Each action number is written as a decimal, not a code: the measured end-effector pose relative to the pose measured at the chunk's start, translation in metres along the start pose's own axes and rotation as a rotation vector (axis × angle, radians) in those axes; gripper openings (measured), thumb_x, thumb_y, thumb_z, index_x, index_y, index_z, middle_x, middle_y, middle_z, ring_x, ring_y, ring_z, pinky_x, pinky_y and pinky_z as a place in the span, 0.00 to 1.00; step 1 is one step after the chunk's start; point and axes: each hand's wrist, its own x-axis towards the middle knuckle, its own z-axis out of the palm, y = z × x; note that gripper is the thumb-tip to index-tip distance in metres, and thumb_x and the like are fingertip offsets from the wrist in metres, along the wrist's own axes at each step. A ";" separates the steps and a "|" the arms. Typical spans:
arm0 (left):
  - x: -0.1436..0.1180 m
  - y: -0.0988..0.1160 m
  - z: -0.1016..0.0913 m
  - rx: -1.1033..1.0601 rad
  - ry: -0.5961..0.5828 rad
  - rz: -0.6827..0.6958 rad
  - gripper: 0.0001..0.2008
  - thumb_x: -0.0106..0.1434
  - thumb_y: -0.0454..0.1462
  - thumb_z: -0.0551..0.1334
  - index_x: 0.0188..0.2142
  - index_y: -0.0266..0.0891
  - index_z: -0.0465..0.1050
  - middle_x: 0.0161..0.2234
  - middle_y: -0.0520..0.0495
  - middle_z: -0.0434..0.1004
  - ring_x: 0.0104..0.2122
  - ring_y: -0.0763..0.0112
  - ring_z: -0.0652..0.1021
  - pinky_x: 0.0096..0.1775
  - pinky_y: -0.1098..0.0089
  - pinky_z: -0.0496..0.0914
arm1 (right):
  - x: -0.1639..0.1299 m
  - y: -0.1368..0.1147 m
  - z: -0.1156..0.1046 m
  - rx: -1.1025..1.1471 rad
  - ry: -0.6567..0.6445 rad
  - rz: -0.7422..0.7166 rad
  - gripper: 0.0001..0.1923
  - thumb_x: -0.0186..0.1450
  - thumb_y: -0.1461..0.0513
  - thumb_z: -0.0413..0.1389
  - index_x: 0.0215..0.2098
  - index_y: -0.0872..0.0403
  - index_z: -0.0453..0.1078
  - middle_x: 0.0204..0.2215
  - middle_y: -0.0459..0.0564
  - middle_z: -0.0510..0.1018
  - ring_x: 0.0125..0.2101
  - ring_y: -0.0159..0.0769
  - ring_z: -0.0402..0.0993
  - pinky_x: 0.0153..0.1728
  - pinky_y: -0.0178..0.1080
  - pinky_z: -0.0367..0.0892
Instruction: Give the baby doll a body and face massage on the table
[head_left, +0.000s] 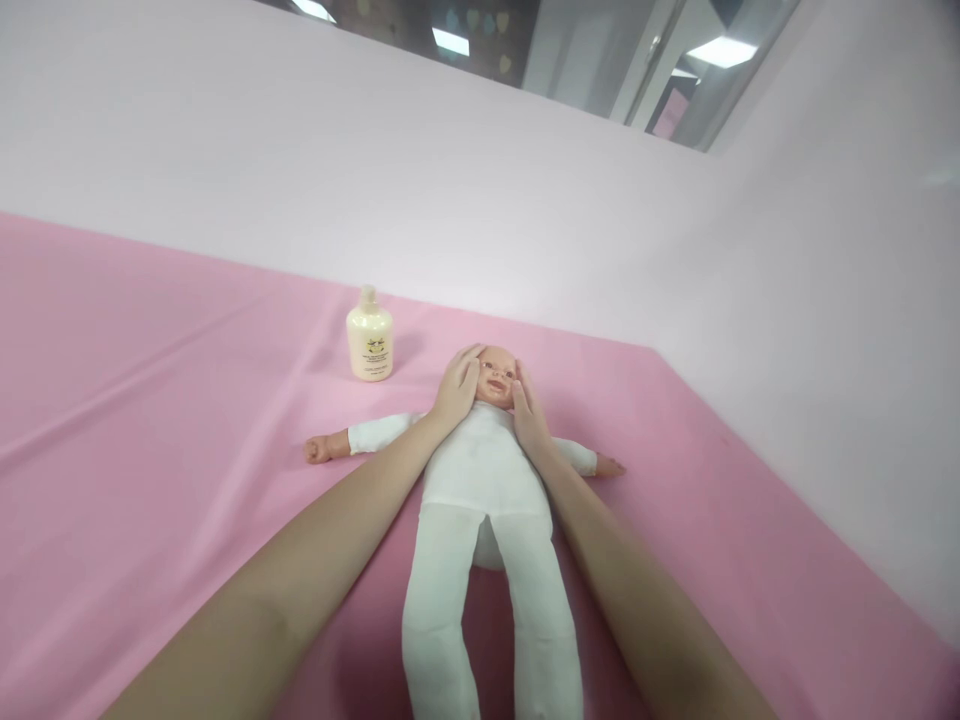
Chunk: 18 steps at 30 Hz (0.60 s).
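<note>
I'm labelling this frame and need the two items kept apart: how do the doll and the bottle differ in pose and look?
The doll lies flat on its back, arms spread; the bottle stands upright. The doll wears white and both hands, left hand and right hand, cup its head; the cream bottle stands apart, untouched. Both rest on the pink cloth.

A small cream plastic lotion bottle (369,345) with a yellow label stands upright on the pink cloth-covered surface (150,400). Behind it rises a plain pale pink wall (375,150), with ceiling lights above.
</note>
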 end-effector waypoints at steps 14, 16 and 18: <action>0.000 0.004 0.001 -0.010 -0.001 0.001 0.22 0.71 0.45 0.44 0.57 0.41 0.67 0.58 0.43 0.68 0.59 0.66 0.68 0.64 0.57 0.59 | 0.000 -0.003 -0.002 0.023 -0.004 0.026 0.34 0.68 0.44 0.42 0.68 0.46 0.47 0.68 0.44 0.52 0.67 0.36 0.49 0.67 0.49 0.49; 0.000 0.004 0.002 -0.009 0.000 0.005 0.22 0.71 0.46 0.44 0.57 0.41 0.67 0.58 0.43 0.68 0.59 0.66 0.68 0.64 0.57 0.59 | -0.001 -0.004 -0.002 0.018 -0.004 0.027 0.33 0.68 0.44 0.42 0.68 0.45 0.48 0.68 0.43 0.52 0.67 0.36 0.49 0.67 0.49 0.49; 0.000 0.004 0.002 -0.009 0.002 0.010 0.23 0.71 0.46 0.44 0.56 0.41 0.67 0.58 0.43 0.68 0.59 0.66 0.68 0.64 0.57 0.59 | -0.001 -0.006 -0.003 0.018 -0.010 0.031 0.33 0.68 0.44 0.42 0.68 0.45 0.48 0.68 0.43 0.52 0.67 0.36 0.50 0.67 0.49 0.49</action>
